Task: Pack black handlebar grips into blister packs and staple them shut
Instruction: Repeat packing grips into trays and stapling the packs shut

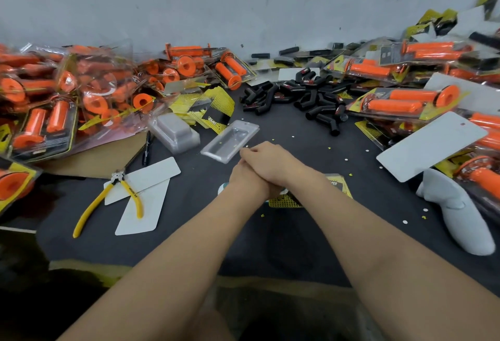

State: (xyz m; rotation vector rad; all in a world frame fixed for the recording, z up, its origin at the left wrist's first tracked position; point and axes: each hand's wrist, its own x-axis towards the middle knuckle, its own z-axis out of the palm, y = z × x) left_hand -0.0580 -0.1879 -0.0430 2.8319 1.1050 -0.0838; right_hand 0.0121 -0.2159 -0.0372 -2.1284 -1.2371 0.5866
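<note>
Forearms: both reach in from the bottom edge and meet mid-table.
Right hand (270, 163): on top, fingers draped over the other hand, pressing down, no object of its own showing.
Left hand (247, 182): mostly covered; whether it grips anything, can't tell.
Under the hands: a yellow-and-black backing card (338, 185) pokes out on the dark table (297, 246).
Blister pack (230, 141): empty, lying open just beyond the fingertips.
Black handlebar grips (303, 96): loose pile at the back, well apart from the hands.
Left side: yellow-handled pliers (108, 200) across white cards (147, 186).
Both flanks: heaps of packed orange grips (54, 97).
</note>
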